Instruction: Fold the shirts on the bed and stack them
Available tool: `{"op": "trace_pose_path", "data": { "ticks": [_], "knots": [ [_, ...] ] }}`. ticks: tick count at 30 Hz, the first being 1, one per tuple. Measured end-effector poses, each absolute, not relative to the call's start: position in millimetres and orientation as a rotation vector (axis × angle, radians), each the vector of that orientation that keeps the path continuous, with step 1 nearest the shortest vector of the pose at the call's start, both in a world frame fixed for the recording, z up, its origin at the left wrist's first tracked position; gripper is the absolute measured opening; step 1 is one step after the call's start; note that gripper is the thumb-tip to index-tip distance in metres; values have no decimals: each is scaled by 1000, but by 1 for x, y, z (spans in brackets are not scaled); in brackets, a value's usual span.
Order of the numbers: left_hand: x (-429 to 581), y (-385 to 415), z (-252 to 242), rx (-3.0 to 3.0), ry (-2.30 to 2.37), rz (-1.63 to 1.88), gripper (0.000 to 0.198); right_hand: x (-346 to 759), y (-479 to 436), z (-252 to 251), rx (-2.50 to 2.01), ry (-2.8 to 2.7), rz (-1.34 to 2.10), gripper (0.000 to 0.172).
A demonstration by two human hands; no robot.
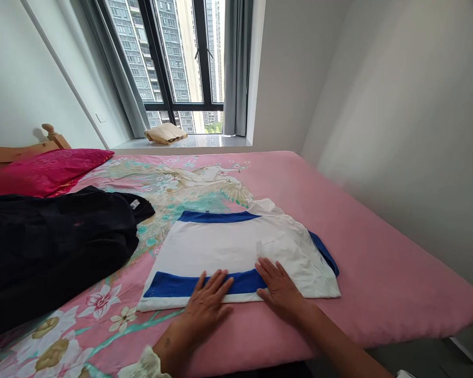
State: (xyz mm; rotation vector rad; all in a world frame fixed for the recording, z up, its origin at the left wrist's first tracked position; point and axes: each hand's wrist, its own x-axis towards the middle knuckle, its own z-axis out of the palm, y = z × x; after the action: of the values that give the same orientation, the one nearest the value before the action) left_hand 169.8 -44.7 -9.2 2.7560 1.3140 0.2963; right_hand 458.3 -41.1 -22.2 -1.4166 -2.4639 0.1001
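A white shirt with blue bands (220,241) lies on its side across the pink bed, its near edge toward me. My left hand (208,299) rests flat on the near blue band, fingers spread. To its right, my right hand (279,287) lies on the same band's right end and the white cloth beside it, fingers apart. Neither hand grips the cloth. The shirt's right part is wrinkled, and a blue sleeve edge shows at its far right.
Dark clothing (55,247) is heaped on the left of the floral bed sheet (122,317). Behind it lies a red pillow (55,170) near the wooden headboard (19,152). A folded beige cloth (165,133) sits on the window sill (216,141). Walls stand left and right.
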Motion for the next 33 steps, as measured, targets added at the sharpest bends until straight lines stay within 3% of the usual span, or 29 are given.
{"op": "trace_pose_path", "data": {
  "ticks": [3, 8, 18, 23, 33],
  "knots": [
    [123, -39, -22, 2508, 1760, 186, 63, 485, -39, -35, -1670, -2407, 66, 64],
    [33, -27, -17, 2126, 2224, 275, 56, 499, -34, -44, -1759, -2285, -58, 61],
    [35, -11, 25, 2007, 2092, 364, 21, 484, -38, -57, -1587, -2216, -182, 47],
    [38, -7, 29, 2020, 1856, 655, 22, 484, -39, -56, -1573, -2212, -195, 46],
    [40, -19, -1, 2134, 2100, 777, 31, 472, -41, -30, -1364, -2053, -115, 32]
  ]
}}
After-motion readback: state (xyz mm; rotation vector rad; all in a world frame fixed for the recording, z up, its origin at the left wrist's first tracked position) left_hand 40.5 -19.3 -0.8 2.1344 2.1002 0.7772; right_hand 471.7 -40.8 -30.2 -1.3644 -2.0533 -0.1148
